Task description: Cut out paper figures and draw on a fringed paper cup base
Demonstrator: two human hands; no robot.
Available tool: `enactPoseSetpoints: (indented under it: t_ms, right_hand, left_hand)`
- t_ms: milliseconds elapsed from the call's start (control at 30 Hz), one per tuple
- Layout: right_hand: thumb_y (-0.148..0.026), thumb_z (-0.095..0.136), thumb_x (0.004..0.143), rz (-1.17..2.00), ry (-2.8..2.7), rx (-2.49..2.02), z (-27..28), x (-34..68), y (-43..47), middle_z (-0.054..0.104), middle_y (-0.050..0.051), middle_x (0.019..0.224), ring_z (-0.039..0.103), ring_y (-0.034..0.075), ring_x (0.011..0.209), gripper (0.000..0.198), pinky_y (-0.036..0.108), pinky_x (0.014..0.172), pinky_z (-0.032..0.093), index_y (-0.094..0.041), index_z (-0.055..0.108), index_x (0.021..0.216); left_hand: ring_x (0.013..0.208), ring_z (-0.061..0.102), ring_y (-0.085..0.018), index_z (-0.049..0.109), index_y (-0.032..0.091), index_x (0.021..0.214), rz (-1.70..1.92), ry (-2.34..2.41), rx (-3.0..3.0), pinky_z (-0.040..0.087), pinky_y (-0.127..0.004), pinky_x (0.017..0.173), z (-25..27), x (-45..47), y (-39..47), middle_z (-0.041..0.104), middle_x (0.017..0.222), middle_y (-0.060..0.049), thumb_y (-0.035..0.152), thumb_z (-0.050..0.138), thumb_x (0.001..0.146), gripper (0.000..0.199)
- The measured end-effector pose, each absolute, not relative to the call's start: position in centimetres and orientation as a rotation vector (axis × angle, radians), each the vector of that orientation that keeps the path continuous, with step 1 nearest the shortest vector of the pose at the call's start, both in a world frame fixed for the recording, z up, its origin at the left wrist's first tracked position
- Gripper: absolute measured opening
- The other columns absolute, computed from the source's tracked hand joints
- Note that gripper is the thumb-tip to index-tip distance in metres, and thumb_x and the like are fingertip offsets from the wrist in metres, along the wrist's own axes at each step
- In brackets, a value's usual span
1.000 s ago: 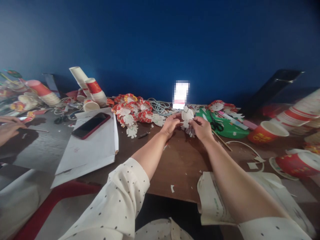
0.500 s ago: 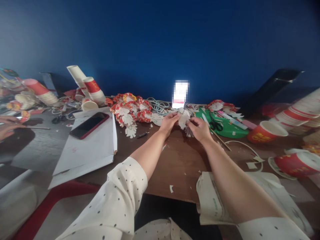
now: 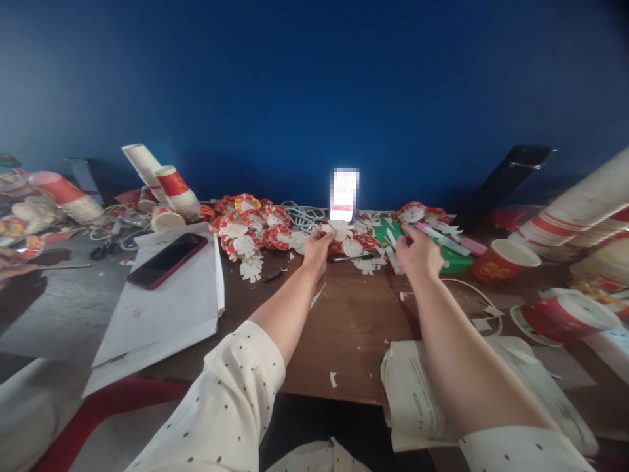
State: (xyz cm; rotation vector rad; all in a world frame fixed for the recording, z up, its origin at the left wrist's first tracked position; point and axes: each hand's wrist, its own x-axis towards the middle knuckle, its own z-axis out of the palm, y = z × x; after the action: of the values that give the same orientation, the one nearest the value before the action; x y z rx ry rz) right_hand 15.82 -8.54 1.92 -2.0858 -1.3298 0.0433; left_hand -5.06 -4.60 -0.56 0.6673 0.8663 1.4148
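My left hand (image 3: 318,252) pinches a small white paper cutout (image 3: 341,231) between thumb and fingers, just below the lit phone (image 3: 344,196). Over the green sheet (image 3: 455,261), my right hand (image 3: 420,252) is closed with its fingers curled downward; whatever they may hold is hidden behind the hand. A slim white pointed tool (image 3: 391,238) lies just left of that hand. Between both hands are red-and-white paper pieces, a dark pen (image 3: 351,258) and white paper petals (image 3: 366,265). Left of my left hand sits a heap of red-and-white paper flowers (image 3: 240,229).
A dark phone (image 3: 167,261) rests on a white box (image 3: 157,321) at left. Stacked paper cups (image 3: 174,190) stand behind it. At right are a red cup (image 3: 506,261), a long cup stack (image 3: 574,210) and a folded cloth bag (image 3: 413,387). Another person's hand (image 3: 12,265) works at far left.
My right hand has left the white paper cutout and moved right, over where black scissors lay. My left hand keeps the cutout, now lower by the phone. The view has shifted slightly.
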Motion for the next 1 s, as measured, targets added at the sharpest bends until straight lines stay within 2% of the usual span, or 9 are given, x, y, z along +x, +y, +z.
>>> enactPoseSetpoints:
  t_ms: [100, 167, 233, 300, 500, 633, 733, 833, 1000]
  right_hand:
    - [-0.029, 0.06, 0.075, 0.061, -1.233, -2.235, 1.6, 19.0, -8.0, 0.068, 0.019, 0.11, 0.062, 0.041, 0.103, 0.042, 0.058, 0.079, 0.048, -0.027, 0.073, 0.115]
    - [-0.027, 0.068, 0.063, 0.125, -1.217, -2.287, 1.0, 20.4, -7.6, 0.068, 0.02, 0.099, 0.064, 0.044, 0.094, 0.033, 0.063, 0.073, 0.048, -0.024, 0.077, 0.095]
    - [-0.026, 0.071, 0.057, 0.119, -1.209, -2.288, 0.4, 21.1, -7.2, 0.068, 0.019, 0.09, 0.064, 0.044, 0.091, 0.023, 0.065, 0.072, 0.047, -0.024, 0.076, 0.079]
    - [-0.026, 0.072, 0.054, 0.091, -1.205, -2.279, 0.0, 21.2, -6.8, 0.067, 0.018, 0.082, 0.063, 0.044, 0.09, 0.019, 0.066, 0.072, 0.046, -0.024, 0.074, 0.073]
    - [-0.031, 0.066, 0.065, 0.088, -1.268, -2.408, -0.1, 20.9, -6.4, 0.068, 0.019, 0.088, 0.065, 0.044, 0.092, 0.021, 0.061, 0.071, 0.046, -0.023, 0.077, 0.082]
    - [-0.044, 0.073, 0.061, 0.018, -1.298, -2.357, -0.7, 21.3, -5.9, 0.07, 0.018, 0.085, 0.065, 0.042, 0.088, 0.028, 0.057, 0.07, 0.048, -0.023, 0.077, 0.079]
    - [-0.04, 0.076, 0.056, 0.015, -1.294, -2.358, -1.0, 21.6, -5.7, 0.071, 0.018, 0.085, 0.065, 0.04, 0.087, 0.026, 0.054, 0.07, 0.049, -0.023, 0.077, 0.076]
    - [-0.036, 0.074, 0.061, 0.047, -1.262, -2.411, -0.7, 21.6, -6.0, 0.071, 0.021, 0.093, 0.065, 0.041, 0.092, 0.03, 0.053, 0.073, 0.049, -0.021, 0.078, 0.087]
    - [-0.04, 0.066, 0.067, 0.123, -1.175, -1.973, 0.2, 20.5, -6.7, 0.072, 0.011, 0.086, 0.067, 0.03, 0.085, 0.043, 0.04, 0.07, 0.05, -0.02, 0.075, 0.104]
  left_hand:
    - [0.056, 0.058, -0.009, 0.052, 0.018, 0.072, 1.388, 0.872, 0.65, 0.048, -0.023, 0.06, -0.4, -5.1, -4.7, 0.057, 0.061, 0.005, 0.024, 0.081, 0.067, 0.03]
    - [0.059, 0.059, -0.01, 0.055, 0.018, 0.075, 1.386, 0.859, 0.649, 0.049, -0.023, 0.062, -0.5, -5.1, -4.7, 0.059, 0.063, 0.005, 0.023, 0.08, 0.067, 0.027]
    - [0.06, 0.06, -0.01, 0.057, 0.017, 0.078, 1.39, 0.837, 0.654, 0.049, -0.023, 0.062, -0.5, -5.1, -4.7, 0.06, 0.065, 0.004, 0.021, 0.079, 0.067, 0.025]
    - [0.06, 0.06, -0.01, 0.057, 0.017, 0.078, 1.392, 0.82, 0.656, 0.049, -0.023, 0.062, -0.6, -5.1, -4.6, 0.061, 0.066, 0.004, 0.019, 0.078, 0.068, 0.023]
    - [0.061, 0.061, -0.011, 0.058, 0.017, 0.076, 1.378, 0.822, 0.667, 0.051, -0.026, 0.066, -1.1, -5.0, -4.1, 0.062, 0.066, 0.003, 0.021, 0.08, 0.067, 0.024]
    - [0.065, 0.063, -0.012, 0.06, 0.016, 0.078, 1.391, 0.765, 0.696, 0.053, -0.028, 0.07, -1.7, -4.9, -3.7, 0.064, 0.068, 0.002, 0.023, 0.081, 0.066, 0.025]
    - [0.067, 0.065, -0.013, 0.061, 0.016, 0.08, 1.393, 0.754, 0.692, 0.053, -0.03, 0.075, -1.9, -4.8, -3.5, 0.065, 0.071, 0.001, 0.022, 0.081, 0.066, 0.026]
    - [0.067, 0.065, -0.012, 0.061, 0.016, 0.081, 1.392, 0.742, 0.684, 0.054, -0.03, 0.077, -1.8, -4.8, -3.4, 0.066, 0.072, 0.001, 0.019, 0.081, 0.066, 0.025]
    - [0.065, 0.065, -0.013, 0.061, 0.016, 0.081, 1.385, 0.759, 0.661, 0.055, -0.03, 0.075, -1.4, -4.7, -3.6, 0.067, 0.069, 0.001, 0.018, 0.08, 0.067, 0.024]
